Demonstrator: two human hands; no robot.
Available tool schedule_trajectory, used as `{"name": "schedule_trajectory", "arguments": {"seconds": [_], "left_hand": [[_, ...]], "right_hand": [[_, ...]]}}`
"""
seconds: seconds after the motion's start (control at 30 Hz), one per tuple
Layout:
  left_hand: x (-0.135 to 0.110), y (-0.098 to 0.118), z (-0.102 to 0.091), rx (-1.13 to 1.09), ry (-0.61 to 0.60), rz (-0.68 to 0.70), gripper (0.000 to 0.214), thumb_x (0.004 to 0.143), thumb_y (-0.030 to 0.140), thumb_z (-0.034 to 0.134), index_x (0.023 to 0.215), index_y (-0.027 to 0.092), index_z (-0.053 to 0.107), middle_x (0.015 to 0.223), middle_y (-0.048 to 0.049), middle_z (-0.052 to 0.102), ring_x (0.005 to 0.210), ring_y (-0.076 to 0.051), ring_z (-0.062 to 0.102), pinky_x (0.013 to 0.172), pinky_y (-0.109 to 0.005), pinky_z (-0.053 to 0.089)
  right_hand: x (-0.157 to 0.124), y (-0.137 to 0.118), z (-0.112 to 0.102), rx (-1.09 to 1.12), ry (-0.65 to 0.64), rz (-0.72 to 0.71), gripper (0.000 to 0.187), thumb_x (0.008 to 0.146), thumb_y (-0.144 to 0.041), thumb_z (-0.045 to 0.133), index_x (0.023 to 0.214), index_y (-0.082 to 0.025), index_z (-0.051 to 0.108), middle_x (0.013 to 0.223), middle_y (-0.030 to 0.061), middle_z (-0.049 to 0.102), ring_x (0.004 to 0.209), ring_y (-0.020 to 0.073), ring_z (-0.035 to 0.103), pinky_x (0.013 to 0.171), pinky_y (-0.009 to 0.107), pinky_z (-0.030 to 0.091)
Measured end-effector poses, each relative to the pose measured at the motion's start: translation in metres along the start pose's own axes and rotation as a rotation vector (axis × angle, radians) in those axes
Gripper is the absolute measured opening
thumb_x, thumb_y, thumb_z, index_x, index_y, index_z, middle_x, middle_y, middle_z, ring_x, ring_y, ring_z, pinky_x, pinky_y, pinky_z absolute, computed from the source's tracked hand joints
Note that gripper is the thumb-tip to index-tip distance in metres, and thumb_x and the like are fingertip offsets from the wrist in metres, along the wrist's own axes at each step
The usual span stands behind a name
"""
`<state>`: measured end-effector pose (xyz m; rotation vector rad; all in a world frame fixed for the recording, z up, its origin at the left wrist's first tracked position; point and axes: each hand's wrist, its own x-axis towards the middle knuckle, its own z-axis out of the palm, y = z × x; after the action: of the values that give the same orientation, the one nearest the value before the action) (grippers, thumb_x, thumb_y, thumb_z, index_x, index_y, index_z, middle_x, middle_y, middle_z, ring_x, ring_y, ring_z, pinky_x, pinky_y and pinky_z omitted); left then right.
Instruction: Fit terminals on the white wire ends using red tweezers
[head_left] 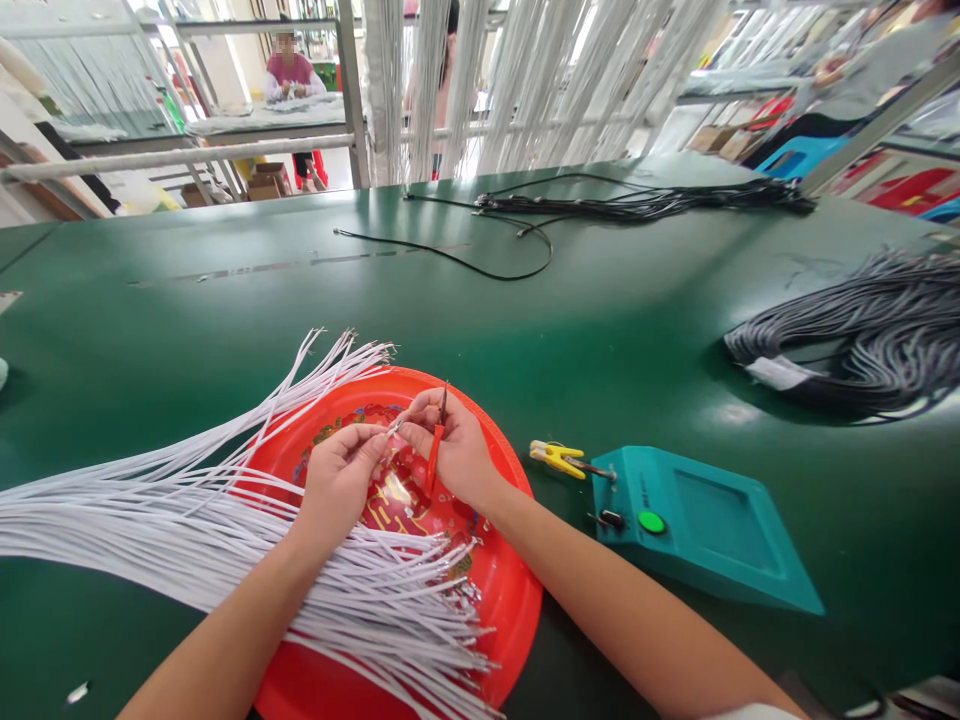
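Left grip [341, 472] and right grip [456, 445] clamp one white wire [394, 429], evidently in work, scissors [435, 452] also in the right; other wires [382, 585] lie either side of the left grip, finished share undeterminable.

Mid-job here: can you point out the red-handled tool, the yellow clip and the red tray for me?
Red-handled tool [435, 454]: head view, on its red handle.
Yellow clip [559, 458]: head view, on its yellow body.
Red tray [507, 602]: head view, on its bare right side.
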<state>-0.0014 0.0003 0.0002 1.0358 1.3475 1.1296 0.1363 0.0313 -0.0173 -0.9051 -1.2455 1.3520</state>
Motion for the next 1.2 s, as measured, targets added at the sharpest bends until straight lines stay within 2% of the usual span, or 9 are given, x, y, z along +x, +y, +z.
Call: {"name": "schedule_trajectory", "arguments": {"seconds": [0.1,0.17,0.27,0.37,0.67,0.87,1.03,1.2], "left_hand": [[0.0003,-0.0006,-0.0006,-0.009,-0.003,-0.001,0.026,0.072,0.037,0.063,0.076,0.012,0.060,0.055,0.0032,0.051,0.047,-0.006,0.041,0.045,-0.018,0.033],[0.0002,-0.0006,-0.0008,-0.003,-0.008,-0.010,0.026,0.072,0.038,0.062,0.075,0.012,0.060,0.057,0.0027,0.052,0.047,-0.006,0.040,0.046,-0.018,0.033],[0.0003,-0.0016,-0.0012,0.008,-0.021,-0.017,0.026,0.072,0.039,0.062,0.073,0.012,0.060,0.059,0.0015,0.053,0.047,-0.006,0.040,0.046,-0.018,0.033],[0.0008,-0.0037,-0.0016,-0.003,-0.033,-0.011,0.026,0.073,0.038,0.061,0.074,0.013,0.060,0.061,0.0008,0.055,0.048,-0.006,0.041,0.046,-0.018,0.032],[-0.0003,-0.0029,-0.0003,-0.047,-0.029,-0.005,0.023,0.074,0.036,0.062,0.073,0.014,0.058,0.060,0.0028,0.053,0.048,-0.005,0.042,0.047,-0.018,0.033],[-0.0018,-0.0001,0.0014,-0.020,-0.005,0.027,0.023,0.071,0.035,0.064,0.076,0.013,0.060,0.053,0.0042,0.052,0.049,-0.007,0.046,0.049,-0.018,0.038],[-0.0040,-0.0013,0.0031,0.138,0.087,0.155,0.021,0.072,0.034,0.063,0.077,0.014,0.061,0.061,0.0005,0.060,0.054,-0.010,0.054,0.053,-0.021,0.044],[-0.0049,-0.0075,0.0000,0.458,0.187,0.433,0.012,0.078,0.027,0.057,0.079,0.016,0.063,0.074,-0.0024,0.064,0.067,-0.012,0.058,0.063,-0.023,0.048]], "right_hand": [[-0.0018,-0.0007,-0.0009,0.037,-0.054,-0.064,0.023,0.074,-0.026,0.063,0.089,-0.023,0.046,0.096,0.0038,0.064,0.073,0.0135,0.058,0.070,0.031,0.048],[-0.0028,-0.0014,-0.0009,0.007,-0.075,-0.094,0.024,0.076,-0.027,0.063,0.093,-0.023,0.046,0.100,0.0047,0.064,0.077,0.0147,0.059,0.072,0.032,0.048],[-0.0037,-0.0016,0.0004,-0.033,-0.064,-0.114,0.022,0.077,-0.028,0.063,0.092,-0.022,0.048,0.094,0.0046,0.067,0.084,0.0166,0.062,0.075,0.033,0.049],[-0.0038,-0.0014,0.0018,-0.020,-0.045,-0.106,0.025,0.076,-0.030,0.064,0.092,-0.022,0.048,0.089,0.0041,0.068,0.081,0.0168,0.064,0.074,0.033,0.050],[-0.0031,-0.0048,0.0041,0.155,-0.029,0.074,0.032,0.069,-0.030,0.069,0.090,-0.022,0.047,0.080,0.0007,0.069,0.078,0.0178,0.065,0.073,0.033,0.051],[-0.0051,-0.0033,0.0054,0.075,0.076,0.066,0.027,0.070,-0.027,0.068,0.086,-0.022,0.048,0.072,-0.0012,0.066,0.071,0.0162,0.064,0.071,0.031,0.049],[-0.0045,0.0004,0.0050,-0.016,0.129,0.024,0.024,0.067,-0.025,0.069,0.080,-0.022,0.048,0.065,-0.0041,0.058,0.062,0.0129,0.058,0.060,0.025,0.047],[-0.0048,0.0006,0.0055,-0.074,0.141,-0.027,0.022,0.066,-0.022,0.068,0.077,-0.021,0.049,0.065,-0.0052,0.053,0.062,0.0113,0.055,0.060,0.023,0.045]]}}
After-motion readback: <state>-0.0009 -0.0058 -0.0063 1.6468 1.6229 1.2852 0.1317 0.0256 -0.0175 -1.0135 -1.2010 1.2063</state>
